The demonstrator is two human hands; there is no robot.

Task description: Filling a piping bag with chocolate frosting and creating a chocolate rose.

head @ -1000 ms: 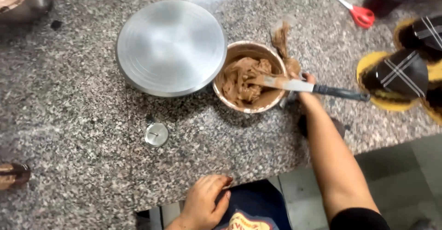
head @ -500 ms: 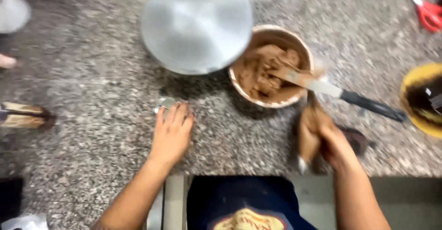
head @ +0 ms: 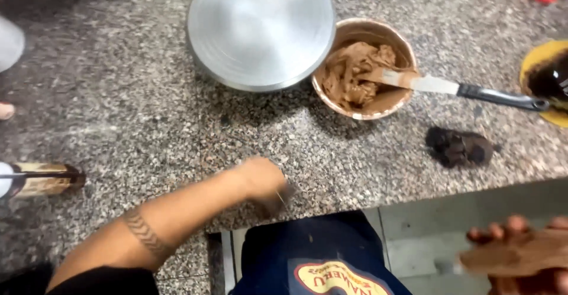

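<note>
- While the granite counter (head: 118,117) fills the view, the big steel turntable (head: 260,29) sits at 12 o'clock.
- Bowl (head: 362,67) of brown frosting at 1 o'clock, palette knife (head: 449,87) resting in it.
- Left hand (head: 263,182) curled at the counter edge, can't tell on what.
- Right hand (head: 523,253), 4 o'clock, gripping a blurry frosting-smeared tool (head: 503,258).

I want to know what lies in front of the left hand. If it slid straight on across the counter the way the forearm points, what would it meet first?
Probably the dark brown lump on the granite counter; the left hand points rightward, passing below the bowl of brown cream. Blur makes this uncertain.
</note>
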